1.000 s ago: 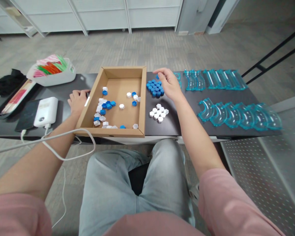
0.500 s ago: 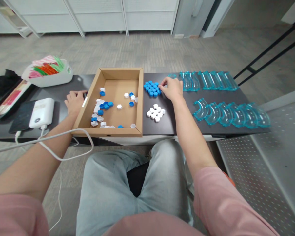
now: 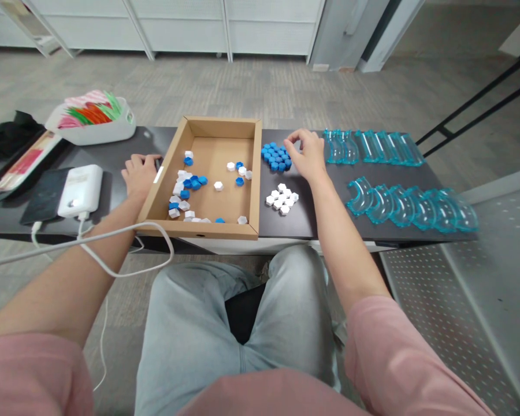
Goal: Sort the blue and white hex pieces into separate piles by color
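Several blue hexagonal pieces [image 3: 276, 157] sit packed in a cluster on the dark table, just right of the cardboard box [image 3: 254, 190]. My right hand [image 3: 307, 151] is at the cluster's right edge, thumb and fingertips closed together on a blue hexagonal piece that they partly hide. Nearer to me lies a smaller group of white hexagonal pieces [image 3: 282, 199]. Inside the box, blue and white pieces are scattered, mostly along its left side, with a lone white piece [image 3: 218, 186] near the middle. Against the box's left wall rests my left hand [image 3: 141, 174], fingers apart, holding nothing visible.
Teal transparent plastic parts [image 3: 398, 202] stand in rows on the right. On the left are a white basket [image 3: 99, 134] of colourful items, a white power bank [image 3: 81, 190] and a black tray [image 3: 30, 159]. A white cable [image 3: 112, 236] loops across my left forearm.
The view has shifted slightly, moving the table scene rightward. My right hand's fingertips have shifted a little toward the far side of the blue cluster. The left hand stays beside the box.
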`<action>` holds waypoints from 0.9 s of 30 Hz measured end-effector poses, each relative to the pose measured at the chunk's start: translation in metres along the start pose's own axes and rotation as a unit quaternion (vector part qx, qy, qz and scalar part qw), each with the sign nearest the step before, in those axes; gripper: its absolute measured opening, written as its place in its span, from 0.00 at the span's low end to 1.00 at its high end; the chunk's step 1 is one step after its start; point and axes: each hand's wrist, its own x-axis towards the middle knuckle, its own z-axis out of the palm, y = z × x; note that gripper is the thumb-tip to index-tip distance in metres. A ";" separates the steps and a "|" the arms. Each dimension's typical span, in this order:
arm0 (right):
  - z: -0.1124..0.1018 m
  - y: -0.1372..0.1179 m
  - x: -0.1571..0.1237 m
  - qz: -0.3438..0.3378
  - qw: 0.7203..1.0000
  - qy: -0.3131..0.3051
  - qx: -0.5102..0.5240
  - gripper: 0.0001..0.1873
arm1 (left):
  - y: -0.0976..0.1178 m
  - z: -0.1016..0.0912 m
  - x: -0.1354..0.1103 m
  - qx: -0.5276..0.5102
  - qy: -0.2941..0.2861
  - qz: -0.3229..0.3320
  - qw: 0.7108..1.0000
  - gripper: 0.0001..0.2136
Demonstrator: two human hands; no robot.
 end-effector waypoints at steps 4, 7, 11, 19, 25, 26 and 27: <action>-0.006 -0.041 -0.009 -0.092 0.993 -0.072 0.023 0.14 | 0.000 0.003 -0.001 -0.009 0.001 0.003 1.000 0.31; -0.009 -0.082 -0.006 -0.179 0.968 -0.175 -0.017 0.12 | 0.001 0.004 -0.002 -0.017 0.007 0.011 1.000 0.31; 0.002 -0.130 0.009 -0.266 0.909 -0.289 -0.142 0.12 | 0.002 0.003 -0.006 -0.028 0.013 0.021 0.999 0.30; 0.020 -0.144 0.022 -0.257 0.871 -0.369 -0.197 0.12 | 0.003 0.006 -0.008 -0.023 0.023 0.025 0.999 0.31; -0.007 -0.070 0.028 -0.185 0.964 -0.187 0.039 0.23 | 0.003 0.006 -0.007 -0.028 0.026 0.026 0.999 0.31; -0.010 -0.054 0.027 -0.168 0.972 -0.154 0.064 0.24 | 0.002 0.005 -0.007 -0.030 0.021 0.026 0.999 0.31; -0.012 -0.038 0.025 -0.150 0.978 -0.120 0.086 0.25 | 0.002 0.004 -0.008 -0.031 0.014 0.027 0.999 0.31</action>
